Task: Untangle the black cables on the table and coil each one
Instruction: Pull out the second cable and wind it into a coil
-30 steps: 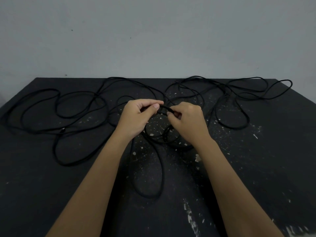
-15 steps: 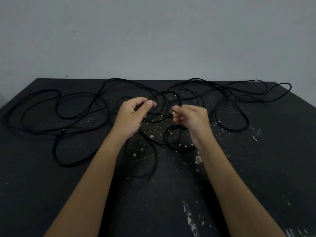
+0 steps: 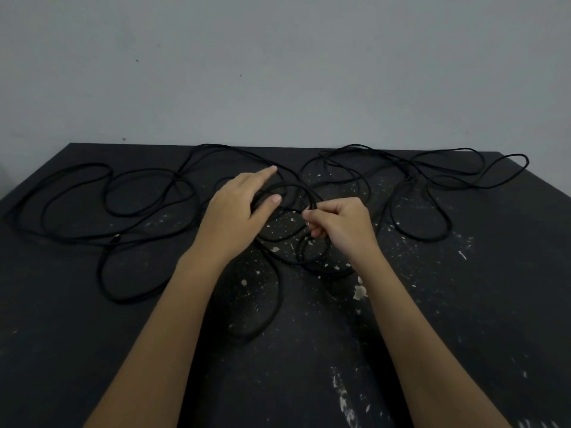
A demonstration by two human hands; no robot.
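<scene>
Cable feel: I judge the black cables [image 3: 277, 291] light, limp and a little springy; I'd take them near an end.
Right grip [image 3: 340, 223]: pinching a cable end.
Left grip [image 3: 238, 208]: released, fingers straight above the raised loop.
Cable position: tangled across the bench [image 3: 463, 335], either side of both grips.

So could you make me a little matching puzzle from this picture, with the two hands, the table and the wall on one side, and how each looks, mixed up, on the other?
Things:
1. left hand
2. right hand
3. table
4. wall

How it looks:
a. fingers curled, pinching a black cable
b. plain pale grey
c. fingers stretched out, forefinger pointing away
d. black, flecked with pale spots

Pairs: 1-c, 2-a, 3-d, 4-b.
</scene>
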